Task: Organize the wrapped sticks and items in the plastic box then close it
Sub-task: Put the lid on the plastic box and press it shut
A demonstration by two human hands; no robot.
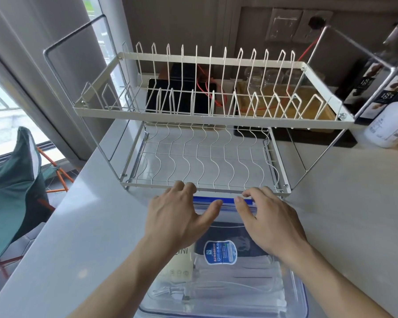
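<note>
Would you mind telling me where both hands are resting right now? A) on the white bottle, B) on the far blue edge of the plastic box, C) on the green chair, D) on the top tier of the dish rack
B: the left hand and right hand both lie on the far blue edge of the plastic box, just in front of the dish rack.

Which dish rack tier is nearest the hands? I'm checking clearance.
The lower tier, with wavy wires: the left hand reaches its front rail. The upper tier has upright prongs.
</note>
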